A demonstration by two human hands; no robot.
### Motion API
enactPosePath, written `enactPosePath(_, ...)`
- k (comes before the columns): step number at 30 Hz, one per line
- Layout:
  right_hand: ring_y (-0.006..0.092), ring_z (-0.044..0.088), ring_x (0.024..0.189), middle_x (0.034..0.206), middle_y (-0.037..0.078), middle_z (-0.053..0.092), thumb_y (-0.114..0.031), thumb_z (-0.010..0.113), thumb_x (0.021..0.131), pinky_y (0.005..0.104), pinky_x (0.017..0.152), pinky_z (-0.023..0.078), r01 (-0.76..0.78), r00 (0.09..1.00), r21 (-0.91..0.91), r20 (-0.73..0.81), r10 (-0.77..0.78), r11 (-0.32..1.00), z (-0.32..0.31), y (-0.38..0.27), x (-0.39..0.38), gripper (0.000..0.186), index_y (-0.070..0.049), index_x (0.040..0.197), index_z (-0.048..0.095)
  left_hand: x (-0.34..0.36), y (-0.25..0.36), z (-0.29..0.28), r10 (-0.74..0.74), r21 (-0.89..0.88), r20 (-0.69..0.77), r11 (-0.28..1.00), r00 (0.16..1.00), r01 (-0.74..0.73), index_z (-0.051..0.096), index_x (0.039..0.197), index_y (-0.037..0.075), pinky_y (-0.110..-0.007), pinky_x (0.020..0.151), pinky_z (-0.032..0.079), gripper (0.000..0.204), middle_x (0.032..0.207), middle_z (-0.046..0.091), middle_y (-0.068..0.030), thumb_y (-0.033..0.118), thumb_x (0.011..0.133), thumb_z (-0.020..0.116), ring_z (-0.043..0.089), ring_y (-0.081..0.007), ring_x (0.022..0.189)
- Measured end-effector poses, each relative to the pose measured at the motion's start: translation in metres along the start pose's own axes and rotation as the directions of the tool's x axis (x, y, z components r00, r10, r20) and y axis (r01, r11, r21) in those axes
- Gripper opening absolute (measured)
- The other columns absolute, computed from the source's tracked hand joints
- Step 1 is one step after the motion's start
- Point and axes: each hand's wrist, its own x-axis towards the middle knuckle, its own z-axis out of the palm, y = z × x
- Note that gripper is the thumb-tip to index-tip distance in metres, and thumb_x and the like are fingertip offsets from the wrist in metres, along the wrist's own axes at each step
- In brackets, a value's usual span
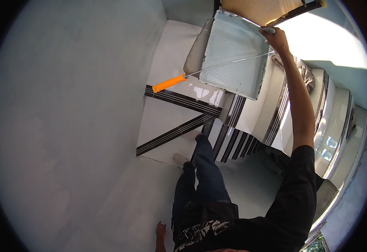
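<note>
Head view shows painting that looks well under way: the wall [74,105] seems covered in pale blue-green, though its patchy tone could be light or thin paint, so what remains is unclear. The tray [234,46], coated pale inside with a smeared rim, sits above the stairs [265,109]; the roller [168,83] lies across it, orange grip past its left side, off the wall. The right hand [277,40] grips a small pale handle [269,30] at the tray's upper right corner; the left hand [161,230] hangs low, its finger state too small to tell.
</note>
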Motion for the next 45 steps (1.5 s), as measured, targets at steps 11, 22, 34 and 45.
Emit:
enactPosePath(11, 0.0333, 0.075, 0.09, 0.093, 0.014, 0.078, -0.039, 0.077, 0.088, 0.0405, 0.084, 0.059, 0.035, 0.99, -0.208, 0.14, -0.005, 0.977, 0.042, 0.036, 0.004, 0.033, -0.015, 0.111, 0.079, -0.008, -0.023, 0.006, 0.123, 0.03, 0.021, 0.992, 0.992, -0.124, 0.044, 0.152, 0.006, -0.042, 0.106, 0.048, 0.057, 0.137, 0.062, -0.0207, 0.028, 0.103, 0.062, 0.061, -0.0315, 0.126)
enactPosePath(22, 0.0285, 0.077, 0.089, 0.097, 0.012, 0.079, -0.034, 0.077, 0.089, 0.0368, 0.082, 0.058, -0.172, 0.972, -0.001, 0.162, 0.17, 0.985, 0.035, 0.036, -0.012, 0.029, -0.016, 0.112, 0.08, -0.009, -0.007, -0.007, 0.058, 0.03, 0.0, 0.998, 0.998, -0.058, 0.046, 0.151, 0.004, -0.04, 0.104, 0.049, 0.058, 0.132, 0.066, -0.0206, 0.027, 0.101, 0.063, 0.063, -0.032, 0.122)
enactPosePath(34, 0.0297, 0.076, 0.092, 0.098, 0.012, 0.079, -0.032, 0.077, 0.089, 0.0371, 0.086, 0.057, -0.059, 0.984, -0.033, 0.167, 0.064, 0.998, 0.038, 0.031, -0.008, 0.027, -0.015, 0.11, 0.08, -0.001, -0.013, -0.011, 0.006, 0.074, 0.082, 0.997, 0.997, -0.012, 0.042, 0.154, 0.005, -0.043, 0.111, 0.044, 0.058, 0.144, 0.057, -0.0222, 0.026, 0.103, 0.062, 0.055, -0.0341, 0.134)
enactPosePath(45, 0.0279, 0.075, 0.092, 0.097, 0.013, 0.078, -0.027, 0.081, 0.085, 0.0384, 0.086, 0.057, -0.044, 0.966, -0.028, 0.253, 0.05, 0.999, 0.046, 0.006, -0.008, 0.026, -0.01, 0.104, 0.081, -0.005, -0.002, 0.001, 0.034, 0.001, 0.014, 0.999, 0.999, -0.034, 0.046, 0.151, 0.005, -0.043, 0.11, 0.045, 0.056, 0.142, 0.059, -0.0231, 0.026, 0.102, 0.064, 0.057, -0.0344, 0.133)
